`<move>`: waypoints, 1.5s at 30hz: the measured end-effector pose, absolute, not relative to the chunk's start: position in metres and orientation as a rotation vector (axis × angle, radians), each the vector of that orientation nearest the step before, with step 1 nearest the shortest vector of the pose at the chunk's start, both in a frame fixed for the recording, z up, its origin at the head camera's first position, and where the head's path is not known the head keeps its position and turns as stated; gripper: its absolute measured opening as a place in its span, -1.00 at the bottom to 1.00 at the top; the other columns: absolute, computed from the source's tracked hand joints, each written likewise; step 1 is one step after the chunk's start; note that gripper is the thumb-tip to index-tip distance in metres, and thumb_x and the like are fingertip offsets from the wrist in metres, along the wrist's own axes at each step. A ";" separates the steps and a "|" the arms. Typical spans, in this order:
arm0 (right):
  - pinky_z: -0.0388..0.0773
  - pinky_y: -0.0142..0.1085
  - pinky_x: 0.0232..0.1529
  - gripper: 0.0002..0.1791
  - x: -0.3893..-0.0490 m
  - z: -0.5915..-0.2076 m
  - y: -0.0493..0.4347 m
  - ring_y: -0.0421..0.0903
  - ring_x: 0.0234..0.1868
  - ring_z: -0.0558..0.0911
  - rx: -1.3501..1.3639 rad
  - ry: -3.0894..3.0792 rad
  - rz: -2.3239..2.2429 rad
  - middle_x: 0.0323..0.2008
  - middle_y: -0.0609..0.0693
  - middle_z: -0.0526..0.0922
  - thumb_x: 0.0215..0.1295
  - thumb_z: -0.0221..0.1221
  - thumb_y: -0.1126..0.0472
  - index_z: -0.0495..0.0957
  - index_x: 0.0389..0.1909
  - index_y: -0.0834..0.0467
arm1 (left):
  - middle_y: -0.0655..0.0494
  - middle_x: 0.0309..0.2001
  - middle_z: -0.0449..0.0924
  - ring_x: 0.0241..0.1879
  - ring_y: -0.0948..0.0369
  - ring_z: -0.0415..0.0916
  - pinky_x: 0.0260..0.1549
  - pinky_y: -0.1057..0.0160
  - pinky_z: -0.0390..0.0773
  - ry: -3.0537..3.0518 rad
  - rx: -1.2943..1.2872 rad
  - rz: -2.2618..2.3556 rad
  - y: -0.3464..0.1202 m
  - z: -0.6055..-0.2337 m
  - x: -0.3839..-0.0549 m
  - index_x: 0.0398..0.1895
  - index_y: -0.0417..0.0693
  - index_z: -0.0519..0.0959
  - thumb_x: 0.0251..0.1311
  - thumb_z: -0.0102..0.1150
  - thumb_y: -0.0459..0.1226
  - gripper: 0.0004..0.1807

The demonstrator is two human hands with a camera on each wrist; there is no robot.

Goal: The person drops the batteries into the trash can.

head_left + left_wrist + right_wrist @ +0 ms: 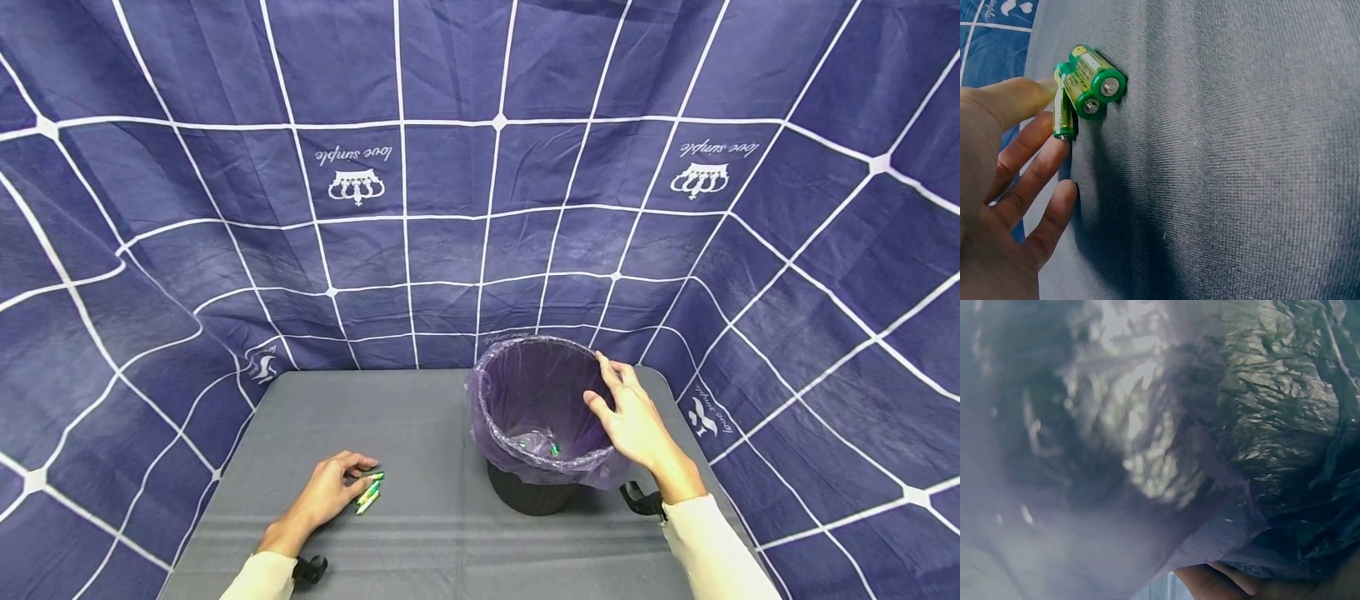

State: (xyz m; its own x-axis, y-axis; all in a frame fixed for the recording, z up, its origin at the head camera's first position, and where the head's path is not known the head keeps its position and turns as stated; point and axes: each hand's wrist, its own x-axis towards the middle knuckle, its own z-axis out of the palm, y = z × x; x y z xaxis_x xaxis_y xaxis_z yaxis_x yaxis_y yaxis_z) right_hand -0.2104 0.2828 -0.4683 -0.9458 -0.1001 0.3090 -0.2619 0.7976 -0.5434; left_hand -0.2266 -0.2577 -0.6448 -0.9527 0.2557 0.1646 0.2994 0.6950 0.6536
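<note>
Three green-and-yellow batteries [1100, 72] lie close together on the grey table, left of the middle. My left hand [330, 487] is beside them. In the left wrist view its thumb tip meets the leftmost battery [1063, 112], while the other visible fingers are loosely bent and spread. My right hand [628, 412] is at the right rim of a dark waste bin [528, 492] lined with a translucent purple bag [495, 454]. Its fingers are extended over the rim, with the thumb above the opening. The right wrist view shows mostly crinkled bag plastic [1147, 425], with fingers [1207, 581] at the bottom edge.
Green bits [554, 449] show at the bottom of the lined bin. A dark blue cloth [450, 167] with white grid lines hangs behind and on both sides of the grey table [420, 550]. Black straps [310, 570] circle both wrists.
</note>
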 end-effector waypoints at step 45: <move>0.49 0.54 0.54 -0.18 -0.210 -0.468 0.281 0.57 0.59 0.54 0.269 -2.717 0.887 0.65 0.43 0.39 0.78 0.16 0.01 0.21 0.87 0.23 | 0.26 -0.31 0.68 -0.33 0.39 0.57 -0.27 0.37 0.61 -2.627 -0.467 -1.008 -0.253 -0.662 -0.234 -0.05 0.01 0.91 0.14 0.69 -0.56 -0.62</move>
State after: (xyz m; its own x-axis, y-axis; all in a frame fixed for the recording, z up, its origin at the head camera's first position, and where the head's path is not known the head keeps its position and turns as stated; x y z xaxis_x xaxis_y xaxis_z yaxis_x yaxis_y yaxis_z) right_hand -0.2099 0.2815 -0.4684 -0.9464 -0.0913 0.3100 -0.2566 0.7956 -0.5489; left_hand -0.2341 -0.2529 -0.6616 -0.9059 0.1944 0.3762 0.3961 0.7031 0.5905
